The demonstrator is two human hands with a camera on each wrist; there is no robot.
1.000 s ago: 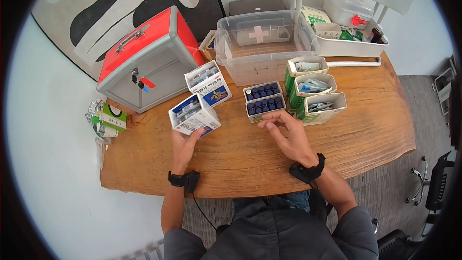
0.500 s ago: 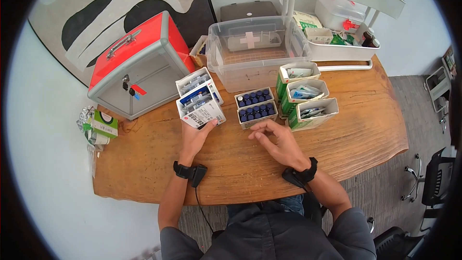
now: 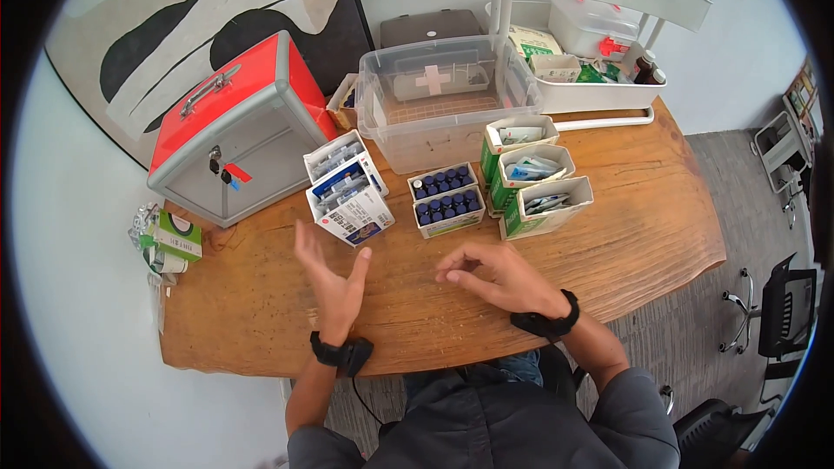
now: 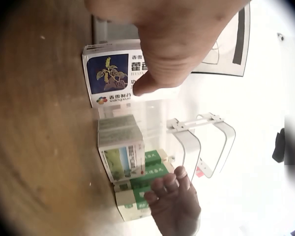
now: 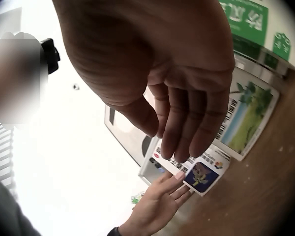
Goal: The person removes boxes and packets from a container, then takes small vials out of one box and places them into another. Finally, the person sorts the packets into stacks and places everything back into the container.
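My left hand [image 3: 334,291] is just in front of two white medicine boxes, thumb and fingers spread and holding nothing. The front white box [image 3: 358,217] stands against the rear white box [image 3: 336,155], both open-topped and full of clear-wrapped packs. In the left wrist view the front box's plant picture [image 4: 108,73] shows beside the thumb. My right hand [image 3: 504,278] hovers over the table's near side with loosely bent fingers, nothing in them. Ahead of it are two small cartons of dark-capped vials [image 3: 449,207]. Several green-and-white boxes [image 3: 546,208] with sachets stand to their right.
A clear plastic bin [image 3: 452,135] with a pale cross stands behind the boxes. To the left are a red-and-silver lockable case [image 3: 243,152] and a small green box [image 3: 180,234]. A white tray [image 3: 599,97] of supplies sits at the back right under a shelf.
My left hand has set the front white box down against the rear one, let go and drawn back toward me. The right hand stays empty, a little nearer me. The head view has shifted.
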